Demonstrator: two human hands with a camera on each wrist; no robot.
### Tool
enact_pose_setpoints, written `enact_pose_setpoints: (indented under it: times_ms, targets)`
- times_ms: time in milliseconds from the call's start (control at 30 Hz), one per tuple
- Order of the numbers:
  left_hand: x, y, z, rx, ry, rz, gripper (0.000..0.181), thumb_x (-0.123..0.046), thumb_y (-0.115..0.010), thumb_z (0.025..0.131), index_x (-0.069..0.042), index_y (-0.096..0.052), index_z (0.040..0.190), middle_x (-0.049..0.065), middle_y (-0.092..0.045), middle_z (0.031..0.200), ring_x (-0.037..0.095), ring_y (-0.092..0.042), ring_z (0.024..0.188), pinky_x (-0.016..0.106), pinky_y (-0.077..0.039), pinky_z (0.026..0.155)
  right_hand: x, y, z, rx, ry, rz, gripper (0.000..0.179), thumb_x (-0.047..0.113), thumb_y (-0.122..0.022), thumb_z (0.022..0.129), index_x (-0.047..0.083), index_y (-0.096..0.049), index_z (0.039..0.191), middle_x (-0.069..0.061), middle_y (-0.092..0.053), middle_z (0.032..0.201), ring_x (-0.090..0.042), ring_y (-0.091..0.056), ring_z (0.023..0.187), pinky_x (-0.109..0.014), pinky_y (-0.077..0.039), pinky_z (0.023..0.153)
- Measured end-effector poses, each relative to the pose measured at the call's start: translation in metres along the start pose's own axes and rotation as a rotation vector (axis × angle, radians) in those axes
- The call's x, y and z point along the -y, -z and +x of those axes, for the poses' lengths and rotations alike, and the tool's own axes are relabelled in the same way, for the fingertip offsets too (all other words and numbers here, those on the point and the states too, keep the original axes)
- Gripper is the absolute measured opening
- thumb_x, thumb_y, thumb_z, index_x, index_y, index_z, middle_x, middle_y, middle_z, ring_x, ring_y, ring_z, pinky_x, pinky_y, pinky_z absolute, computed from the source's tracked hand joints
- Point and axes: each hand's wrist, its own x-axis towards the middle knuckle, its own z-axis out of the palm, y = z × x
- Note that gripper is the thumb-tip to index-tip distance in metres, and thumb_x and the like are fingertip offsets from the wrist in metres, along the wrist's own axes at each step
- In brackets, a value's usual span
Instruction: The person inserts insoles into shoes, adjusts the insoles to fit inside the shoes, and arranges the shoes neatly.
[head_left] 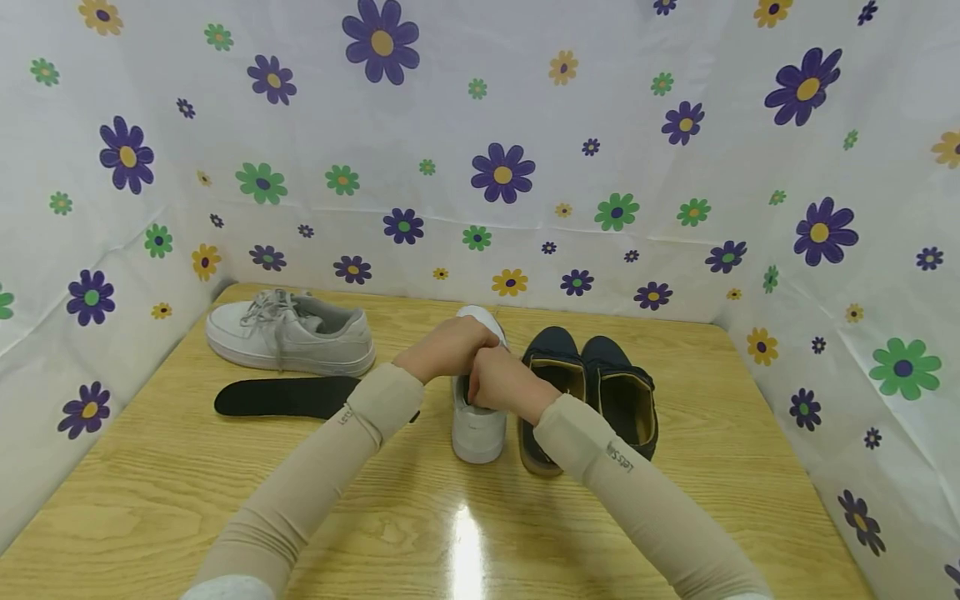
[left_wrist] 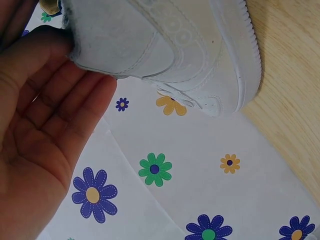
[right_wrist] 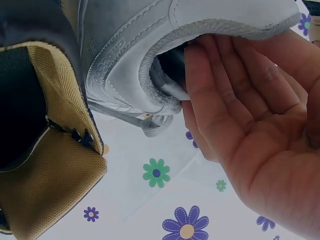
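Observation:
In the head view a white sneaker point(head_left: 480, 437) stands in the middle of the table, toe pointing away, partly hidden by both hands. My left hand point(left_wrist: 45, 115) grips its collar edge, thumb at the opening and fingers along the outer side. My right hand point(right_wrist: 250, 110) reaches into the opening with nearly straight fingers; their tips are hidden inside. Something dark point(right_wrist: 172, 62) shows within the shoe, too covered to identify. Left of the hands lies a black insole point(head_left: 277, 397), its near end behind the left forearm.
A second white sneaker point(head_left: 292, 333) with loose laces rests at the back left, toe leftward. Close on the right stand two dark navy shoes point(head_left: 555, 346) with tan linings. Flower-printed cloth point(head_left: 450, 125) encloses the wooden table point(head_left: 712, 467) at the back and sides.

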Motion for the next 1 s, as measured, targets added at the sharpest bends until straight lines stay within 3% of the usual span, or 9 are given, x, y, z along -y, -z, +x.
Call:
enact_pose_setpoints:
  times_ms: [167, 533, 800, 1000]
  targets:
    - [0.001, -0.001, 0.001, -0.010, -0.015, -0.006, 0.019, -0.001, -0.067, 0.085, -0.014, -0.066, 0.072, -0.002, -0.064, 0.074, 0.012, -0.054, 0.068, 0.028, -0.047, 0.065, -0.003, -0.002, 0.002, 0.008, 0.025, -0.017, 0.021, -0.004, -0.068, 0.082, 0.007, -0.073, 0.065, -0.004, -0.068, 0.063, -0.016, -0.062, 0.061, -0.020, -0.045, 0.056]
    - [0.004, -0.002, 0.003, 0.008, -0.013, -0.017, 0.032, 0.004, -0.063, 0.085, -0.016, -0.052, 0.062, -0.006, -0.040, 0.060, 0.011, -0.035, 0.060, 0.024, -0.028, 0.057, -0.007, -0.006, 0.010, 0.032, 0.038, -0.036, 0.024, -0.006, -0.067, 0.081, 0.005, -0.072, 0.060, -0.006, -0.065, 0.057, -0.009, -0.046, 0.049, -0.017, -0.031, 0.049]
    - [0.007, -0.004, 0.003, -0.013, -0.014, -0.067, 0.036, 0.010, -0.059, 0.081, -0.017, -0.048, 0.059, -0.007, -0.036, 0.059, 0.010, -0.033, 0.058, 0.023, -0.026, 0.054, -0.007, -0.011, 0.016, 0.065, 0.034, -0.087, 0.024, -0.006, -0.065, 0.082, 0.005, -0.072, 0.061, -0.006, -0.066, 0.059, -0.011, -0.051, 0.050, -0.018, -0.037, 0.048]
    - [0.009, -0.003, 0.003, -0.017, -0.033, -0.089, 0.039, 0.012, -0.057, 0.079, -0.017, -0.042, 0.058, -0.007, -0.030, 0.059, 0.010, -0.029, 0.057, 0.023, -0.024, 0.054, -0.011, -0.008, 0.016, 0.106, 0.041, -0.060, 0.026, -0.006, -0.064, 0.083, 0.003, -0.071, 0.059, 0.004, -0.049, 0.047, -0.006, -0.034, 0.044, -0.018, -0.027, 0.046]
